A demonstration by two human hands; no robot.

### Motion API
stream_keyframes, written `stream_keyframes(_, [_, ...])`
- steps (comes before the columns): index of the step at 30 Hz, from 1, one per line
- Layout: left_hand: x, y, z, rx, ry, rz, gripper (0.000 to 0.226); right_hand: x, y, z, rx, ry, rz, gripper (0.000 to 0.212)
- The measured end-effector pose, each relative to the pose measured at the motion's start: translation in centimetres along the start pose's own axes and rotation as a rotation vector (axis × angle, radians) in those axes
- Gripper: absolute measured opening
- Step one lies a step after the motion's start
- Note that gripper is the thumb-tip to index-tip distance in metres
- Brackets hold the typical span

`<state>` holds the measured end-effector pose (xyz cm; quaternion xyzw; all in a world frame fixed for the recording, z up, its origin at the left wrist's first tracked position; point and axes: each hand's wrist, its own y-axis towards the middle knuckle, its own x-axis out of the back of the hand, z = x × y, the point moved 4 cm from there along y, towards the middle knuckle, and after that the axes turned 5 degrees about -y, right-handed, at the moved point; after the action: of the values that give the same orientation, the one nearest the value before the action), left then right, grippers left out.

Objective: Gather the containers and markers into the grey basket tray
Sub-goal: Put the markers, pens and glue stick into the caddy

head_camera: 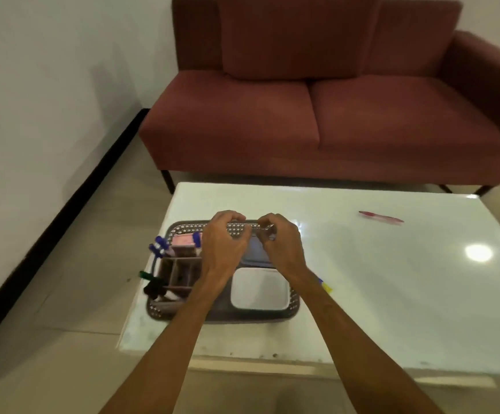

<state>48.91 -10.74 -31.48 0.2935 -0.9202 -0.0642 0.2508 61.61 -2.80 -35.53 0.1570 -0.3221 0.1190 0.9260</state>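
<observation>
The grey basket tray [293, 312] sits at the near left of the white table. Inside it are a white square container [259, 288], a grey container [254, 252], a pink item [183, 239] and a brown divided holder [180, 270] with blue markers [160, 245], a green marker [145, 274] and a black marker [153, 288]. My left hand [225, 243] and my right hand [281, 246] are side by side at the tray's far rim, fingers curled around it. A red pen [380, 218] lies far right on the table.
A yellow and blue item [326, 285] peeks out beside my right forearm, just right of the tray. The white table [392, 294] is glossy, with a lamp's reflection at the right. A maroon sofa [317, 115] stands behind it.
</observation>
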Motion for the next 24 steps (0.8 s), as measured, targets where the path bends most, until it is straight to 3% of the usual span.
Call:
stream_keyframes(11, [-19.7, -1.1, -2.8, -0.002, -0.013, 0.363, 0.029, 12.7, 0.2, -15.4, -0.261, -0.044, -0.230, 0.015])
stream_keyframes(24, [-31.1, 2.4, -2.5, -0.051, 0.146, 0.607, 0.038, 18.6, 5.6, -27.9, -0.316, -0.247, -0.212, 0.020])
